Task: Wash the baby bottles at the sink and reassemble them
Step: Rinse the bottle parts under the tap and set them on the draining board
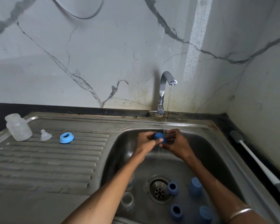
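Over the sink basin [129, 160], my left hand [146, 141] and my right hand [176, 142] both grip a blue bottle cap [159, 137] under the water stream from the tap [164, 88]. On the basin floor lie two blue collar rings [173, 188] [176, 210], two blue caps [196, 186] [204, 214] and a clear bottle [127, 201]. Another clear bottle is partly hidden by my left forearm. On the draining board stand a clear bottle [19, 129], a clear teat [45, 135] and a blue collar ring [66, 137].
The ribbed draining board [44, 160] stretches left of the basin. A bottle brush with a white handle [259, 162] lies on the black counter at the right. The drain [158, 189] sits in the basin middle. Marble walls close off the back and right.
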{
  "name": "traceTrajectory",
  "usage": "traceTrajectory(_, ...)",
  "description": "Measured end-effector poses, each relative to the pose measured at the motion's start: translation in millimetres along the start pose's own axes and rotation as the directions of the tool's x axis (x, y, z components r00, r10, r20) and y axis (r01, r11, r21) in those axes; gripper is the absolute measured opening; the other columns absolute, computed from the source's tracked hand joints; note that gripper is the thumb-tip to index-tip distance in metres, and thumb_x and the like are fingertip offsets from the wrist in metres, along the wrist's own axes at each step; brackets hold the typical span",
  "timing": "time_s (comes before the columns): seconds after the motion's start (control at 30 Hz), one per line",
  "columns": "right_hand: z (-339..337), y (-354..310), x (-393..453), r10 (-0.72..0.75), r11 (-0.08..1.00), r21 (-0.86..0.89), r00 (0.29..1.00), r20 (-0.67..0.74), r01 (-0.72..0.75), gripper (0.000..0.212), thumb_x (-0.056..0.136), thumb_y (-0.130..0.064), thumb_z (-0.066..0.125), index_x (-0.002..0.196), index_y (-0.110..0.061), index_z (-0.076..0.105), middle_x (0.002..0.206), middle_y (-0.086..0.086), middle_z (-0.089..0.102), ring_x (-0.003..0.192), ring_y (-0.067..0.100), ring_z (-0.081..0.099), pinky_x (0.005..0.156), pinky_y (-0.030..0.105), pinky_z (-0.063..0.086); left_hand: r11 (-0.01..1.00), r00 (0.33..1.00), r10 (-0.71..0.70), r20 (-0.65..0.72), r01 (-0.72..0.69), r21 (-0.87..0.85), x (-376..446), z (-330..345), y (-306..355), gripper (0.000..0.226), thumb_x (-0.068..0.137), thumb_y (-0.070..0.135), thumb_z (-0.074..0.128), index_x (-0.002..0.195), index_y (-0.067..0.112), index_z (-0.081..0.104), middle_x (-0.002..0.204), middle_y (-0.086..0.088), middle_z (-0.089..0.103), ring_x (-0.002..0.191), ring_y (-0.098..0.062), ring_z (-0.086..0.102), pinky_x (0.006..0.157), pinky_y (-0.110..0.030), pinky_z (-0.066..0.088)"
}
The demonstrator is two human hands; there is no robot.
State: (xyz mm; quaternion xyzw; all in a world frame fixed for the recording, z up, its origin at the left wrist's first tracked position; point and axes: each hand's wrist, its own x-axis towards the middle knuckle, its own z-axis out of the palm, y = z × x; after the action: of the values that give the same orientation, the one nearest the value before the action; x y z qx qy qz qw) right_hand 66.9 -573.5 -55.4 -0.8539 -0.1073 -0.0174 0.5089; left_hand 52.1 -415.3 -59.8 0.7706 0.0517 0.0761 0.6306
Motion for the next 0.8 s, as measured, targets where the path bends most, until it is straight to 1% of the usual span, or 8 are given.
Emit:
traceTrajectory(0.1,1.3,-1.7,-2.5,0.041,0.999,-0.017,0.999,0.005,-0.041,0.064,0.071,-0.013,0.085,0.123,-0.017,0.049,0.112,0.001,0.064,0.101,0.014,0.064,0.088,0.031,0.055,0.975,0.99,0.134,-0.047,-0.123,0.187,-0.5,-1.6,4.7,0.043,0.073,0.014,0.088,0.114,0.013,0.074,0.104,0.003,0.073,0.091,-0.004,0.066,0.079,-0.009,0.051)
traceTrajectory(0.2,0.8,-5.3,-3.5,0.059,0.996,-0.059,0.998,0.001,-0.059,0.057,0.074,-0.013,0.083,0.122,-0.017,0.053,0.107,-0.002,0.063,0.094,0.009,0.063,0.077,0.022,0.054,0.954,0.981,0.183,-0.069,-0.16,0.253,-4.8,-9.0,11.5,0.046,0.071,0.014,0.089,0.115,0.012,0.073,0.106,0.002,0.073,0.094,-0.007,0.067,0.092,-0.024,0.055)
traceTrajectory(0.27,-1.9,-10.9,-5.4,0.06,0.985,-0.161,0.998,0.003,-0.058,0.045,0.079,-0.012,0.079,0.119,-0.016,0.059,0.106,-0.002,0.064,0.093,0.011,0.063,0.076,0.02,0.052,0.946,0.983,0.17,-0.071,-0.142,0.292,-11.2,-22.0,16.7,0.048,0.072,0.018,0.089,0.117,0.014,0.073,0.11,0.001,0.074,0.096,-0.009,0.068,0.093,-0.026,0.055)
traceTrajectory(0.37,-4.3,-15.8,-8.7,0.07,0.95,-0.301,0.997,-0.04,-0.079,0.03,0.084,-0.014,0.073,0.113,-0.016,0.067,0.107,0.002,0.07,0.1,0.018,0.066,0.091,0.034,0.053,0.944,0.973,0.172,-0.155,-0.118,0.308,-18.6,-47.8,19.4,0.05,0.064,0.034,0.09,0.111,0.024,0.075,0.1,0.007,0.076,0.089,-0.009,0.072,0.088,-0.031,0.058)
traceTrajectory(0.43,-1.9,-21.4,-12.5,0.06,0.934,-0.352,0.998,-0.025,-0.065,0.023,0.087,-0.015,0.069,0.11,-0.019,0.069,0.109,0.002,0.071,0.101,0.017,0.066,0.095,0.036,0.052,0.947,0.954,0.193,-0.23,-0.12,0.298,-22.7,-67.9,20.8,0.047,0.064,0.024,0.092,0.108,0.017,0.077,0.095,0.0,0.077,0.083,-0.013,0.072,0.084,-0.035,0.06)
traceTrajectory(0.5,5.6,-29.8,-16.3,0.042,0.93,-0.366,0.999,0.03,-0.029,0.02,0.089,-0.017,0.068,0.109,-0.02,0.07,0.108,0.0,0.071,0.102,0.016,0.065,0.096,0.037,0.052,0.939,0.934,0.214,-0.287,-0.117,0.322,-29.3,-91.9,23.7,0.045,0.068,0.017,0.091,0.11,0.009,0.076,0.096,-0.005,0.076,0.082,-0.016,0.072,0.083,-0.033,0.059)
traceTrajectory(0.63,32.2,-54.5,-17.4,-0.011,0.933,-0.357,0.995,0.097,0.045,0.022,0.09,-0.015,0.066,0.111,-0.021,0.072,0.11,0.0,0.071,0.101,0.016,0.066,0.097,0.036,0.051,0.934,0.906,0.214,-0.366,-0.08,0.349,-43.8,-144.8,19.8,0.043,0.071,0.017,0.089,0.111,0.009,0.075,0.1,-0.006,0.076,0.085,-0.016,0.072,0.085,-0.032,0.059)
traceTrajectory(0.8,75.2,-82.1,-11.8,-0.061,0.933,-0.343,0.987,0.148,0.109,0.024,0.088,-0.013,0.064,0.109,-0.021,0.074,0.106,-0.001,0.073,0.098,0.013,0.067,0.091,0.024,0.049,0.928,0.879,0.205,-0.43,-0.035,0.372,-54.4,-196.9,13.1,0.04,0.073,0.012,0.088,0.11,0.004,0.074,0.1,-0.004,0.075,0.084,-0.009,0.064,0.072,-0.012,0.046)
